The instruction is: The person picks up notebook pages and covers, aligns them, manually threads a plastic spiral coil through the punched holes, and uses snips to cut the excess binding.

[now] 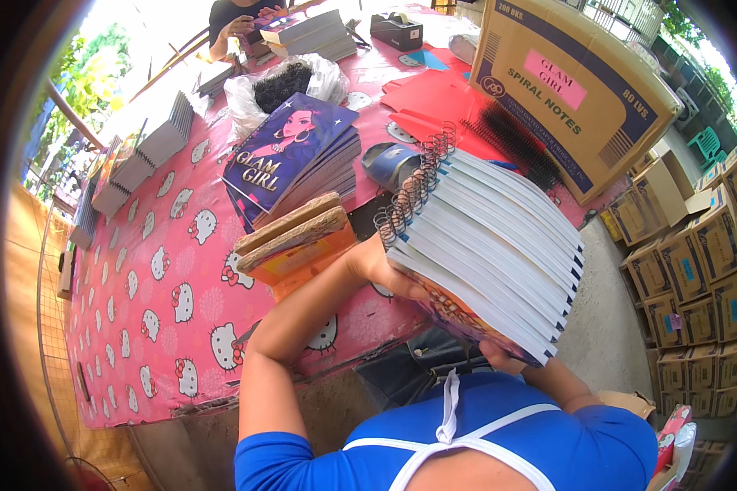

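Note:
A thick stack of spiral notebooks [499, 245] is held up at the table's near right edge, its white page edges facing up. Dark wire coils [418, 184] stick out along its left side. My left hand [391, 272] grips the stack's lower left corner, fingers partly hidden beneath it. Under the stack's near right end, my right hand [501, 358] is closed on the bottom cover, which shows orange and purple print. Left of the stack stands an orange holder with wooden boards [295, 237]. Behind that lies a pile of purple covers with inner sheets [291, 155].
A large cardboard box [573, 98] stands at the back right, beside loose black coils [520, 147] and red sheets [434, 98]. A plastic bag of coils [282, 86] and notebook stacks [143, 155] lie farther left. Another person [241, 29] works across the pink table. Boxes [696, 270] are piled right.

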### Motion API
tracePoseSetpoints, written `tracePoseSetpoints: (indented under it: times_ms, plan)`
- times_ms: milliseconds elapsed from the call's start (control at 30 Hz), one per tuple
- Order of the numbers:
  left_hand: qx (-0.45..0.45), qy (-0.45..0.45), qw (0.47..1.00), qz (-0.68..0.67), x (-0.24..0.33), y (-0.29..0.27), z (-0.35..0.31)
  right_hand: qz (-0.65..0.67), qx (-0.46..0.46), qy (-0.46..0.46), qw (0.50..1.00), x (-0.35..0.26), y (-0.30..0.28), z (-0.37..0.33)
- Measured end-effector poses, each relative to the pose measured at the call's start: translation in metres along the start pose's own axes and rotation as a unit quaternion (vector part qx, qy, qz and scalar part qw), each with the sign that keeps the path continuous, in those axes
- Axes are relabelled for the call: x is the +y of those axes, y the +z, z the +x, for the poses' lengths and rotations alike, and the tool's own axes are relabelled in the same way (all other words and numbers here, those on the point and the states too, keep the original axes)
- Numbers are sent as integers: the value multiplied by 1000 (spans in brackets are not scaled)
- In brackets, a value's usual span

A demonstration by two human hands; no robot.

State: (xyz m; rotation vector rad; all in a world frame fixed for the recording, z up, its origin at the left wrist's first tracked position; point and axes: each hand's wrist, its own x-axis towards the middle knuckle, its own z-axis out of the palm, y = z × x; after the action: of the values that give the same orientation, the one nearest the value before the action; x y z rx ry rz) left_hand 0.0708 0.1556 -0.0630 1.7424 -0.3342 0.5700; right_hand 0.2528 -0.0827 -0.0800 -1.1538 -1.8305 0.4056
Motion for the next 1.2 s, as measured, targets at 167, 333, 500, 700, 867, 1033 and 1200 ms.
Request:
tracePoseSetpoints:
  times_ms: [167,333,500,700,867,1033,1200]
  plan:
    - [-44,-45,998,-3,6,-3,-5,33,-55,40,997,-22,-10,0]
    - [-64,-23,993,-96,19,-15,-11,43,-59,54,996,-20,-7,18]
    - [162,-46,975,-144,62,8,15,80,-28,168,982,-14,0,-1]
    - [255,-166,940,-153,115,26,36,-12,-22,35,999,-20,5,5]
    - [323,6,934,151,115,21,41,23,-4,78,997,-22,8,4]
    - [47,44,848,526,188,37,90,30,15,155,987,-8,13,-14]
    - [-168,-123,827,522,142,56,104,123,-42,196,972,-10,2,-5]
